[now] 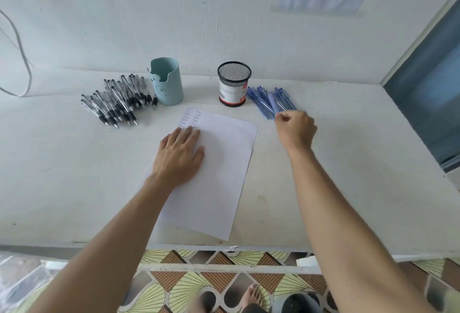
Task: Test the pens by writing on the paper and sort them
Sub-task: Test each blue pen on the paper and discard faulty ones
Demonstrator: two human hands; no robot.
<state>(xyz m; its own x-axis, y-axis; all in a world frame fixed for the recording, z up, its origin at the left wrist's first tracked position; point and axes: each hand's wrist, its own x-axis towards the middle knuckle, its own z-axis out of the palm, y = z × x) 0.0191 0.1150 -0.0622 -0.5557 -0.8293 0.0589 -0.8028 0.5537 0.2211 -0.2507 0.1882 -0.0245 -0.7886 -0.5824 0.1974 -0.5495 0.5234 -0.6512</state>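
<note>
A white sheet of paper (219, 175) lies on the table with small rows of writing at its top left corner. My left hand (180, 154) rests flat on the paper's left side. A pile of blue pens (270, 100) lies to the right of the black mesh cup (234, 83). My right hand (296, 128) has curled fingers at the near end of that pile and pinches the tip of one blue pen. Several black pens (119, 100) lie in a heap left of the light blue cup (166, 81).
The white table (74, 175) stands against a white wall; its front edge runs above a patterned tile floor where my feet show. A cable (25, 63) hangs at the far left. A dark window frame (428, 93) borders the right side.
</note>
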